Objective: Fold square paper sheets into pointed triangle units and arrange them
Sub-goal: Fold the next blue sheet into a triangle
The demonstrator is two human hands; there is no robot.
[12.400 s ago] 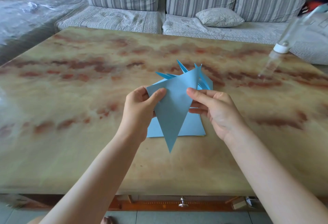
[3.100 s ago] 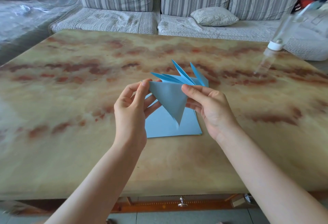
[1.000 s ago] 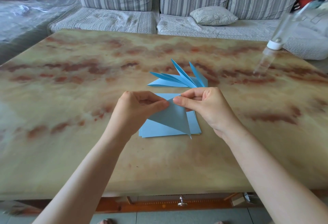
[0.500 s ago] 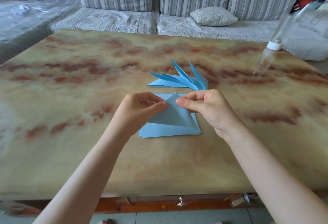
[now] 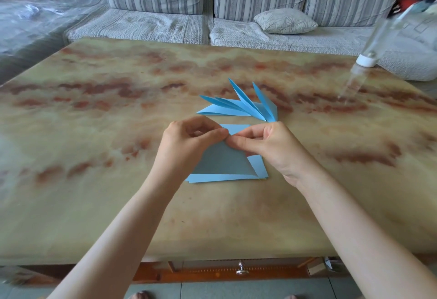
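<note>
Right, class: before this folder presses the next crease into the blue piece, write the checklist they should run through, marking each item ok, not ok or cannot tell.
1. Both hands on the piece: left hand and right hand pinch the folded piece at its top corner. Ok.
2. Piece backed by a flat surface: it sits over the stack of blue sheets on the table. Ok.
3. Edges aligned at the pinch: fingertips cover the corner. Cannot tell.
4. Finished units clear of the hands: fanned just beyond them, apart. Ok.
5. Stack squared: lower edges look slightly fanned. Not ok.
6. Bottle clear of the work: far right. Ok.
</note>
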